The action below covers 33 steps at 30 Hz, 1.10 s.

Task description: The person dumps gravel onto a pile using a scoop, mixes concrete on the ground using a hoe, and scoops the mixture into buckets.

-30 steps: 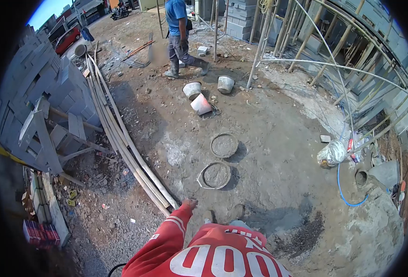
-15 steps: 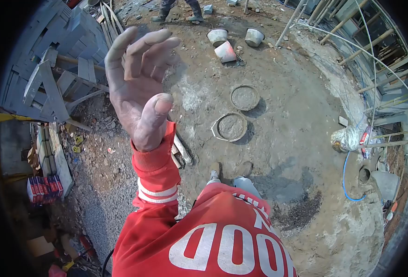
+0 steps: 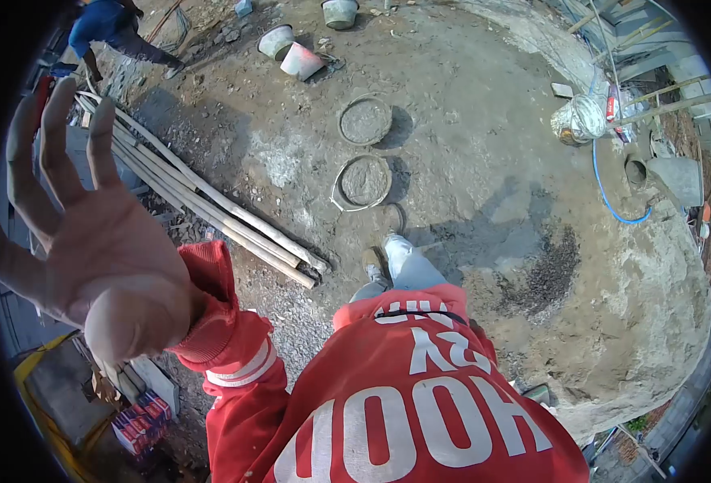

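Note:
My left hand is raised at the left of the head view, palm showing and fingers spread. It holds nothing and touches nothing that I can see. A red sleeve with white bands covers the wrist. Beyond the hand, long wooden poles lie on the ground. Two round tubs of grey wet mix stand ahead of my feet: a nearer tub with a pale handle and a farther tub. My right hand is out of sight.
Two buckets stand at the top, beside a tipped pinkish-white bucket. A person in blue is at upper left. A white sack-like container and blue hose are right. Red-and-blue packages lie lower left.
My left hand has swung left and lower in view, its fingers spreading wider. The view has turned, bringing the poles and the person in blue into sight. My feet have shifted.

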Tool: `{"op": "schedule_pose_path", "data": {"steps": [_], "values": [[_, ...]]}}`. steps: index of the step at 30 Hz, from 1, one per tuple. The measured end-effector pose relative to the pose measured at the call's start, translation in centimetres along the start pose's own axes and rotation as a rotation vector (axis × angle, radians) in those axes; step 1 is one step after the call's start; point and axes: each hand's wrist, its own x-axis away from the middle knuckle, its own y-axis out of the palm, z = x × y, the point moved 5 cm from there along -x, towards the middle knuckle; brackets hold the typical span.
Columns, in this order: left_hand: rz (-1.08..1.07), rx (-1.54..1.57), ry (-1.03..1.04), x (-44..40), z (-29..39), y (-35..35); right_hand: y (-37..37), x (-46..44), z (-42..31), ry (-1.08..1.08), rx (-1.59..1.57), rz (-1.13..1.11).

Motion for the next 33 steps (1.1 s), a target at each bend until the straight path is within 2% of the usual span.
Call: {"op": "schedule_pose_path", "data": {"steps": [2, 3, 5, 6, 7, 8, 9, 10, 11, 12, 13, 17, 19, 21, 22, 23, 24, 25, 26, 27, 29, 31, 33], "values": [[-0.07, -0.07, -0.42, 5.6, -7.1, 2.6, 0.7, -5.2, 3.1, 0.037, -0.093, -0.033], [-0.192, -0.15, -0.65, 9.4, -10.6, 3.6, 1.2, -7.2, 3.8, 0.052, -0.157, -0.031], [-0.409, -0.27, -1.052, 20.4, -17.0, 3.8, -3.2, 1.9, -4.9, 0.135, -0.209, 0.104], [-0.615, -0.434, -0.996, 28.3, -20.4, 1.7, -4.0, 1.4, -5.8, 0.109, -0.233, 0.123], [-0.696, -0.412, -1.193, 34.2, -20.8, 0.9, -4.7, -0.4, -6.3, 0.03, -0.176, 0.18], [-0.838, -0.463, -1.31, 40.1, -20.9, -0.7, -5.8, -1.4, -7.4, 0.056, -0.128, 0.16], [-0.958, -0.499, -1.332, 47.0, -20.9, -3.8, -6.5, -0.4, -9.7, -0.005, -0.334, 0.162], [-0.978, -0.459, -1.337, 52.9, -20.0, -7.3, -6.9, -1.8, -10.5, -0.011, -0.36, 0.264], [-0.772, -0.354, -1.603, 61.2, -19.3, -12.3, -7.6, -3.5, -11.3, -0.023, -0.369, 0.361], [-0.671, -0.372, -2.191, 60.8, -15.7, -12.8, -8.7, -2.9, -14.0, -0.112, -0.309, 0.401], [-0.657, -0.407, -2.278, 60.2, -13.0, -13.4, -9.5, -3.3, -15.7, -0.165, -0.269, 0.409], [-0.322, -0.44, -2.349, 58.0, -8.9, -17.2, -10.5, -9.2, -19.2, -0.208, -0.13, 0.391], [-0.161, -0.44, -2.309, 56.4, -8.8, -17.9, -11.1, -9.9, -21.6, -0.095, -0.107, 0.42], [-0.117, -0.415, -2.227, 55.0, -9.8, -17.8, -12.4, -8.1, -24.8, -0.016, 0.046, 0.44], [-0.11, -0.396, -2.186, 54.0, -10.6, -17.3, -12.7, -7.9, -25.8, 0.094, 0.091, 0.476], [-0.116, -0.381, -2.142, 53.1, -11.8, -16.6, -13.3, -8.4, -26.4, 0.191, 0.146, 0.512], [-0.123, -0.367, -2.098, 52.0, -12.9, -15.9, -13.0, -12.0, -25.5, 0.189, 0.206, 0.564], [-0.074, -0.318, -2.05, 52.2, -13.9, -15.6, -13.8, -6.8, -28.7, 0.179, 0.3, 0.615], [-0.107, -0.362, -2.0, 51.4, -14.7, -14.7, -14.1, -5.8, -30.3, 0.074, 0.316, 0.669], [-0.122, -0.364, -1.974, 49.4, -15.2, -12.9, -14.6, -9.2, -30.3, -0.005, 0.36, 0.661], [-0.088, -0.297, -1.882, 50.9, -16.0, -12.7, -14.4, -4.2, -35.3, -0.265, 0.443, 0.72], [-0.072, -0.304, -1.913, 51.7, -15.6, -12.0, -13.3, -5.9, -37.1, -0.474, 0.483, 0.701], [-0.053, -0.312, -1.955, 53.2, -14.7, -12.2, -11.5, -8.4, -37.5, -0.561, 0.388, 0.685]]}}
